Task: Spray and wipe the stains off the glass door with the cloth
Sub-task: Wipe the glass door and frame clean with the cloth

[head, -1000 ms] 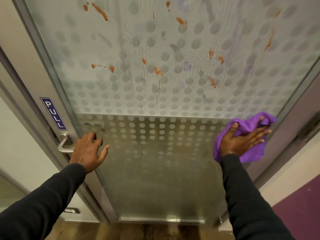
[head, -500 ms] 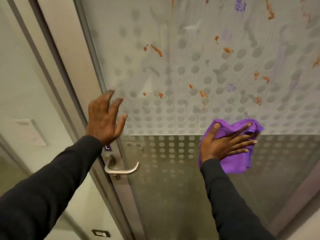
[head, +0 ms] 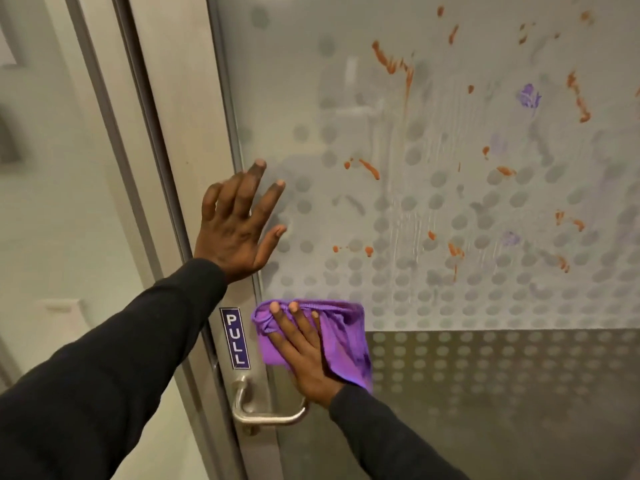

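The frosted glass door [head: 433,202] with a dot pattern fills the view; orange stains [head: 370,169] and purple smears [head: 528,97] are scattered over its upper pane, with wet streaks running down. My right hand [head: 304,355] presses a purple cloth [head: 343,341] flat on the glass at the pane's lower left, beside the frame. My left hand [head: 239,223] rests open, fingers spread, on the door's left edge above the cloth. No spray bottle is in view.
A blue PULL sign [head: 235,337] sits on the metal door frame [head: 187,133], with a silver lever handle [head: 266,414] just below my right hand. A pale wall [head: 52,202] stands at the left.
My right hand has slid the cloth leftward across the glass, from the right side to the frame. My left hand has left the handle and risen to the door's edge.
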{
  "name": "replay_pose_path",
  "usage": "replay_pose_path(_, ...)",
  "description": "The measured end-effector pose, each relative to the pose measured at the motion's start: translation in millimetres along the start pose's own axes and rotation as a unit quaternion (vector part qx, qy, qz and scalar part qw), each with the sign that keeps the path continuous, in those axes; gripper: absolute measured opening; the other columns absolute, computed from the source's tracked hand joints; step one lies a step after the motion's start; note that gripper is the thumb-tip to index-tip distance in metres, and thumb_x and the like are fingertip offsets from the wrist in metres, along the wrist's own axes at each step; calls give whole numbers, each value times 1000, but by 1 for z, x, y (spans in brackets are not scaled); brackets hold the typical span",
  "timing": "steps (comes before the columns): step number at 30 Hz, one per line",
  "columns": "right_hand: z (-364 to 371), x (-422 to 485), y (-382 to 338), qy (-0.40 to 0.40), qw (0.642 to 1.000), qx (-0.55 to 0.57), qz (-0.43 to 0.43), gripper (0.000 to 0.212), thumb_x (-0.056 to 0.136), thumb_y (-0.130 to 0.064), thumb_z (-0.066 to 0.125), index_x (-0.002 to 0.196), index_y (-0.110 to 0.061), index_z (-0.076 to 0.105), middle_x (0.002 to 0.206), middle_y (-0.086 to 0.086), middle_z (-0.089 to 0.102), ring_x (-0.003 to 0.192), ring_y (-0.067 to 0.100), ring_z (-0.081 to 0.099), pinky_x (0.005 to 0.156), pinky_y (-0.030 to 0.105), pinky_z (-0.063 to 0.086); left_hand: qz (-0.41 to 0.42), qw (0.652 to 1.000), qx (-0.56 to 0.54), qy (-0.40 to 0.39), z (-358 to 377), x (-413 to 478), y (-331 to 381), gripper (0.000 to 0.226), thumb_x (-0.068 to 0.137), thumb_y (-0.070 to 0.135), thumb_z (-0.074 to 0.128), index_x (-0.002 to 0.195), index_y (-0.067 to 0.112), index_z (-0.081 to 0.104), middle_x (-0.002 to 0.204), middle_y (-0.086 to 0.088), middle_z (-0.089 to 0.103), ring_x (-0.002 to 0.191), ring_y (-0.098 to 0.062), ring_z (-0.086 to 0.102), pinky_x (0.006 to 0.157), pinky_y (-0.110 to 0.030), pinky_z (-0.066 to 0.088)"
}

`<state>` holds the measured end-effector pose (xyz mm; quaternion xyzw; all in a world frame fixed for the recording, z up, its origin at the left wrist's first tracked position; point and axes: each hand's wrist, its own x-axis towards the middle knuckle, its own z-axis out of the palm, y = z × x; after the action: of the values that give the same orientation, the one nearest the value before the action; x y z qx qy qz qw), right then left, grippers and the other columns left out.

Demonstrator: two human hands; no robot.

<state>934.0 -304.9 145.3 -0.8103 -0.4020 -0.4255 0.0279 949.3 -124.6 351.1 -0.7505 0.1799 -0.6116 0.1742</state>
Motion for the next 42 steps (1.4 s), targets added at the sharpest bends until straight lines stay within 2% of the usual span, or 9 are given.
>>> replay_pose_path(3, -39, -22, 42, -66, 996, 61, -25, 56, 109, -9, 27, 161, -13, 10, 168, -17, -13, 155, 4, -8, 127, 32, -4, 10, 1000, -2, -1, -6, -10, 2, 65, 95, 49, 45, 151, 15, 35, 158, -16, 23, 139, -34, 29, 109, -47, 24)
replay_pose_path(8, -80, -34, 128, 124, 972, -91, 179, 81, 95, -35, 45, 163, -21, 2, 171, 5, -11, 157, 31, -8, 126, 52, -8, -8, 999, 2, 32, 1, 5, -1, 67, 95, 48, 46, 152, 15, 35, 158, -17, 25, 139, -34, 29, 113, -46, 19)
replay_pose_path(12, -104, 33, 101, 219, 912, -66, 340, 94, 94, -61, 39, 161, -22, -14, 167, 6, -23, 155, 36, -7, 125, 53, -9, -2, 1000, 1, 23, 3, 5, 2, 67, 95, 48, 45, 152, 15, 33, 159, -17, 24, 140, -34, 28, 114, -46, 17)
replay_pose_path(16, -70, 73, 59, 153, 956, -87, 234, 86, 99, -65, 28, 161, -19, -9, 167, 14, -18, 155, 40, -13, 123, 57, -12, -5, 1000, -5, 20, 2, 0, -1, 63, 97, 47, 40, 152, 16, 33, 159, -16, 24, 140, -34, 28, 115, -45, 16)
replay_pose_path(22, -54, -11, 99, 60, 991, -112, -28, 80, 95, -39, 57, 161, -19, 17, 171, 6, -8, 157, 35, -4, 125, 53, -11, -7, 1000, -12, 17, 1, 1, 0, 63, 97, 45, 40, 153, 16, 31, 159, -16, 23, 140, -34, 28, 114, -46, 17)
replay_pose_path(25, -92, -3, 142, 127, 985, -90, 72, 65, 105, -45, 32, 163, -23, 9, 171, 6, -6, 157, 35, -3, 125, 55, -10, -4, 1000, -2, 19, 3, 1, -1, 64, 97, 45, 41, 153, 16, 30, 159, -16, 23, 141, -34, 27, 114, -46, 17)
replay_pose_path(30, -124, 77, 126, 226, 910, -98, 335, 78, 101, -57, 34, 160, -11, 15, 166, 23, 8, 153, 48, 6, 122, 65, 3, -6, 1000, 1, 18, 4, 0, -1, 65, 96, 44, 43, 153, 16, 30, 159, -16, 23, 141, -34, 28, 115, -46, 17)
replay_pose_path(37, -70, 23, 100, 123, 977, -145, 92, 91, 95, -60, 47, 163, -20, 2, 170, 11, -8, 155, 42, -5, 122, 64, -5, -2, 1000, -11, 21, 1, 0, -1, 65, 95, 44, 43, 152, 16, 31, 159, -16, 23, 140, -35, 29, 114, -46, 20)
replay_pose_path(42, -123, 28, 150, 182, 932, -141, 278, 83, 98, -66, 29, 162, -16, 10, 169, 17, 0, 153, 49, 6, 120, 70, 4, -2, 1000, -3, 28, 1, 0, 1, 65, 94, 45, 45, 150, 14, 35, 159, -17, 25, 139, -35, 31, 111, -49, 25)
